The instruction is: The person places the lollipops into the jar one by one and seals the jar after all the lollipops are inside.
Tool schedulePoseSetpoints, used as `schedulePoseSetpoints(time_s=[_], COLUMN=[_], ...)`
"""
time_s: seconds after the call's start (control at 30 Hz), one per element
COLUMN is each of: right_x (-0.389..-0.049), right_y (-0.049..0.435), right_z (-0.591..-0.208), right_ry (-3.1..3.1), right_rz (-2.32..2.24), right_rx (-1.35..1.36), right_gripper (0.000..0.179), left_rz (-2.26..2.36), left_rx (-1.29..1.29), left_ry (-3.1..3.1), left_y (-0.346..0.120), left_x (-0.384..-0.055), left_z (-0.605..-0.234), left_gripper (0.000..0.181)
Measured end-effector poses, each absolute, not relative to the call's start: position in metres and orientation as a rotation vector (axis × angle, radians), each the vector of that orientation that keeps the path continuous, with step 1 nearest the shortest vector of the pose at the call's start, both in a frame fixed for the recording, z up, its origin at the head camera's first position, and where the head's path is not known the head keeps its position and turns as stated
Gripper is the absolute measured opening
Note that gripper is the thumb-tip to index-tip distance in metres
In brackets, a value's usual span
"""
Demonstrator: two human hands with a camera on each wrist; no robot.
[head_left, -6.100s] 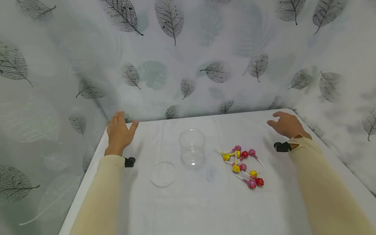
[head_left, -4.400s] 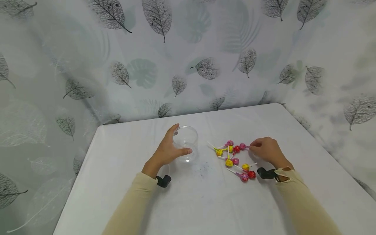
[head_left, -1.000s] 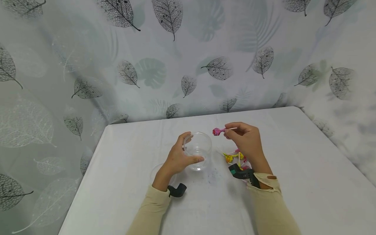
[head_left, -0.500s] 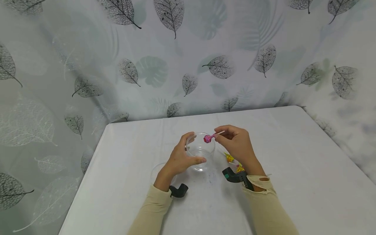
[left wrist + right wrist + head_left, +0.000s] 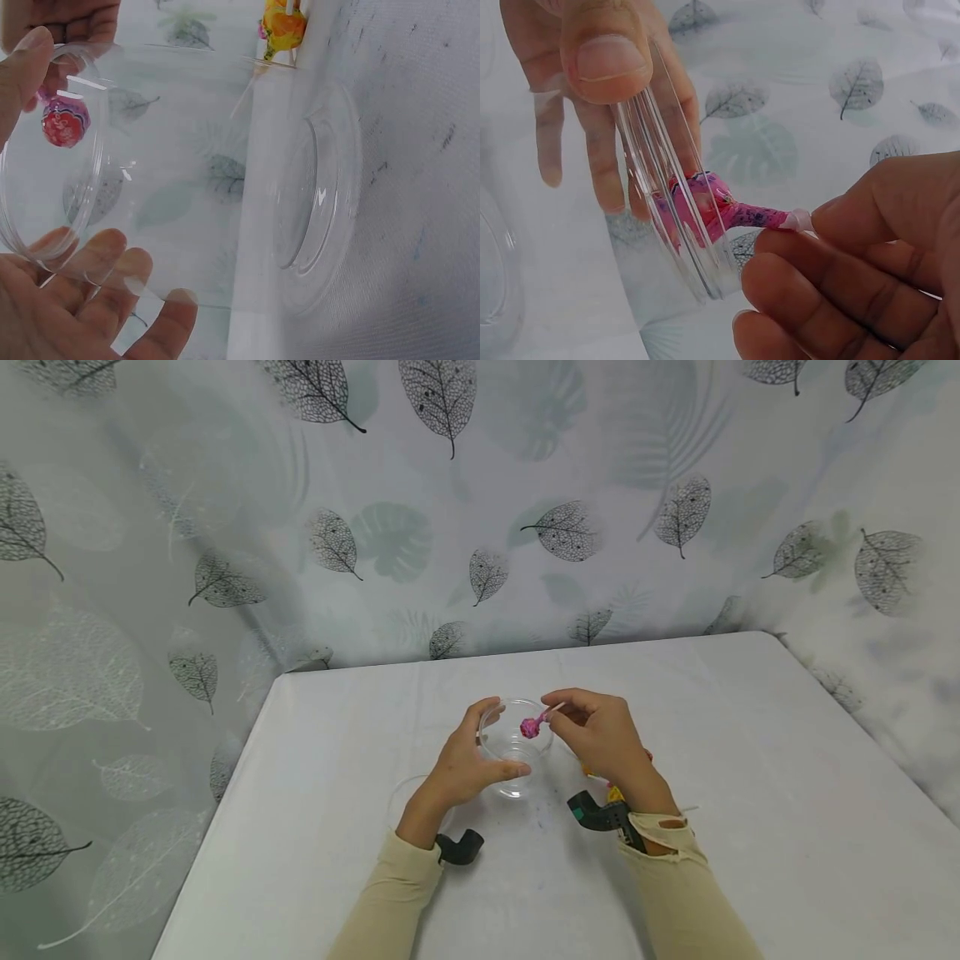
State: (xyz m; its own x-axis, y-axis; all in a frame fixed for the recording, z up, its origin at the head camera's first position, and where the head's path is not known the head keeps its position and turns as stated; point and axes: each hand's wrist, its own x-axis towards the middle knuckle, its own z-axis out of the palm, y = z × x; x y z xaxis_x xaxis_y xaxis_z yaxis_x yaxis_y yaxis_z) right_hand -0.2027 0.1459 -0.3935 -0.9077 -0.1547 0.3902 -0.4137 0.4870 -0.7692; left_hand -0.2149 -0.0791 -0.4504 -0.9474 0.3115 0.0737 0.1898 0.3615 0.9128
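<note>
My left hand point(image 5: 459, 768) grips a clear plastic jar point(image 5: 516, 758) around its side, thumb in front and fingers behind. The jar stands upright on the white table. Between thumb and fingers my right hand point(image 5: 603, 735) pinches a pink lollipop point(image 5: 531, 727) near the top of its stick. The wrapped candy head is at the jar's open mouth; in the left wrist view the lollipop point(image 5: 64, 124) shows red and pink within the rim. The right wrist view shows its twisted wrapper point(image 5: 757, 215) just ahead of the fingertips.
Several lollipops lie on the table under the right forearm, mostly hidden; a yellow one point(image 5: 615, 794) peeks out, and a yellow lollipop point(image 5: 285, 28) shows beyond the jar in the left wrist view. A clear round lid point(image 5: 397, 793) lies partly behind the left wrist. A leaf-patterned curtain point(image 5: 487, 527) hangs behind.
Earlier both hands were apart and empty. The left then took the jar, and the right picked up a pink lollipop. Over the last second the lollipop moved left and down to the jar's mouth.
</note>
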Motion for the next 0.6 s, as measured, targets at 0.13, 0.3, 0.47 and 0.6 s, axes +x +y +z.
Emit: schedulePoseSetpoints(time_s=[0.13, 0.3, 0.47, 0.6], right_x=[-0.2029, -0.2019, -0.2019, -0.2031], right_y=[0.1438, 0.1411, 0.1393, 0.1394], right_z=[-0.3934, -0.3937, -0.3964, -0.3969], right_ry=[-2.469, -2.484, -2.486, -2.462], right_rz=[1.33, 1.29, 1.29, 1.27], right_rx=[0.5, 0.524, 0.539, 0.559], right_gripper=[0.018, 0.015, 0.011, 0.012], left_rz=[1.641, 1.635, 1.643, 1.635], left_rx=[0.48, 0.468, 0.436, 0.475], left_ry=[2.508, 2.51, 2.485, 2.501], left_y=[-0.08, -0.08, -0.0797, -0.0802], left_x=[-0.2148, -0.2139, -0.2121, -0.2128], left_z=[-0.4514, -0.4522, -0.4512, -0.4497], left_gripper=[0.106, 0.104, 0.108, 0.109])
